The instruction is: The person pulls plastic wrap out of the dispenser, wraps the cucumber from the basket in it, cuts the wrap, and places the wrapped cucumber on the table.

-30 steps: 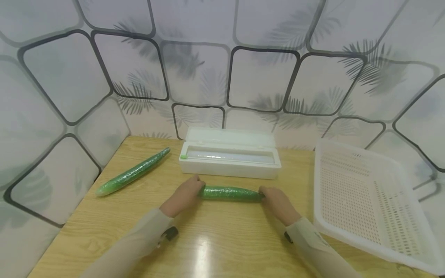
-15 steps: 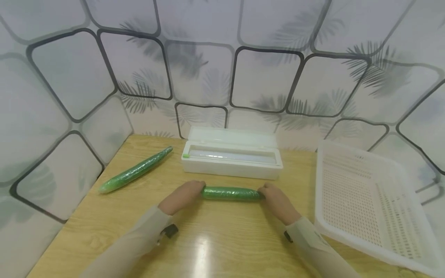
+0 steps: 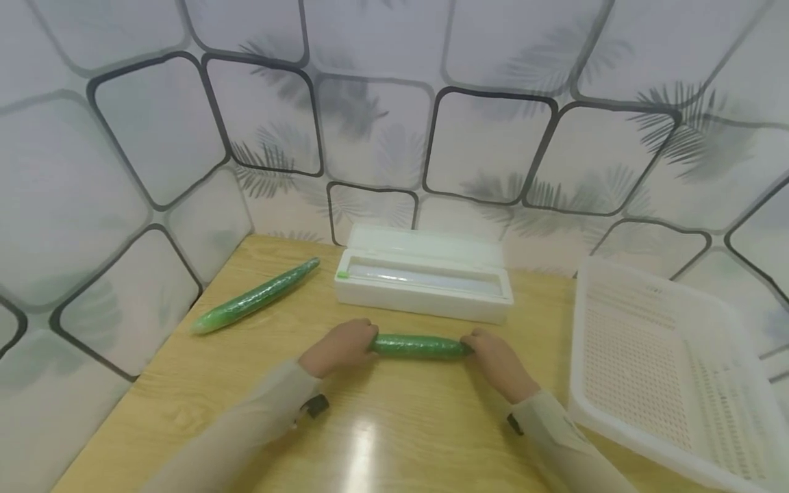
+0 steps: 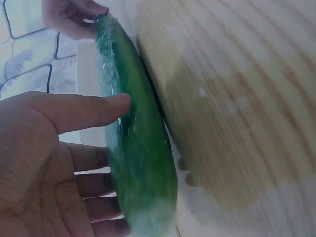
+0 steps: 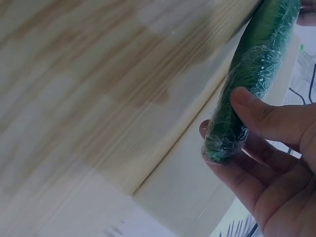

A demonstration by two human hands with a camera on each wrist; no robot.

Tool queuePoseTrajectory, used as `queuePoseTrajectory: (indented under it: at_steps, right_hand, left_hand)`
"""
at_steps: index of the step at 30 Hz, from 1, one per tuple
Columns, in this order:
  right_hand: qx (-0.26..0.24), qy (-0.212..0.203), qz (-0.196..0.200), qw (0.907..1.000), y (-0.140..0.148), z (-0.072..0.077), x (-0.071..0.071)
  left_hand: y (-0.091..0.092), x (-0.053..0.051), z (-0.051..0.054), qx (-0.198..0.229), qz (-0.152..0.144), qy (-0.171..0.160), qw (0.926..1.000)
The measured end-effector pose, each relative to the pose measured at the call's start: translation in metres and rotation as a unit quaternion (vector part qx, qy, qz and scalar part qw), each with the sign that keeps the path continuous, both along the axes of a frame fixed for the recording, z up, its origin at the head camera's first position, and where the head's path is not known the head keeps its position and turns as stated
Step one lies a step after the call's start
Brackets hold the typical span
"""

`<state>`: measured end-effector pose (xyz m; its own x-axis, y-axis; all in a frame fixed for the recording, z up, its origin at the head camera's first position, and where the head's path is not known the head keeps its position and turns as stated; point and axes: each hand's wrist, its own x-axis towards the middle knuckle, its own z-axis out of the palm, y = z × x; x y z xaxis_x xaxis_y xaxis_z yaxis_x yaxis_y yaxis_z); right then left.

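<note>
A green cucumber (image 3: pixel 420 346) wrapped in clear film lies crosswise between my two hands, just in front of the white box. Its left end is held by my left hand (image 3: pixel 345 344); in the left wrist view the thumb (image 4: pixel 116 106) lies across the cucumber and the fingers go behind it. My right hand (image 3: pixel 498 363) grips the darker right end, where wrinkled film (image 5: pixel 224 143) bunches between thumb and fingers in the right wrist view. A second film-wrapped cucumber (image 3: pixel 255 298) lies slantwise at the left, apart from both hands.
Behind the held cucumber stands a white cling film box (image 3: pixel 424 308), lid (image 3: pixel 425 245) raised, with a film roll inside. A white perforated basket (image 3: pixel 576 363) stands at the right. The wooden table (image 3: pixel 425 431) meets patterned walls (image 3: pixel 376 137) behind and at left.
The head view has turned slightly left, so everything sits farther right in it. A raised finger of my left hand has come down onto the cucumber. Both hands keep their hold.
</note>
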<state>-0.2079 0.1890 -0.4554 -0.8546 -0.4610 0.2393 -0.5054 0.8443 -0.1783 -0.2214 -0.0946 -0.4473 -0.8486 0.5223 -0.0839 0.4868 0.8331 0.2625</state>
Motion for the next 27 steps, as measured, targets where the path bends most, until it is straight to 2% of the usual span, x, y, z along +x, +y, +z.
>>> queuePoseTrajectory:
  at_steps: [3, 7, 15, 21, 27]
  right_hand:
    - [-0.005, 0.000, 0.008, 1.0000, -0.002, 0.000, 0.001]
    - [-0.001, -0.012, 0.008, 0.9999, -0.007, 0.000, 0.000]
    - [0.000, -0.022, 0.002, 0.9998, -0.010, -0.001, -0.003]
    - [-0.014, -0.022, 0.015, 0.9995, -0.011, 0.001, 0.000]
    - [-0.014, -0.058, 0.003, 0.9982, -0.006, 0.003, 0.002]
  left_hand:
    - [0.008, 0.001, -0.002, -0.013, -0.013, 0.006, 0.9998]
    - [0.015, 0.003, -0.003, -0.019, -0.015, 0.019, 0.9995]
    - [0.017, 0.003, -0.001, -0.017, -0.016, 0.065, 0.9976]
    - [0.012, 0.004, 0.004, -0.004, -0.008, 0.046, 0.9989]
    - [0.010, 0.001, 0.002, 0.001, -0.035, 0.026, 0.9991]
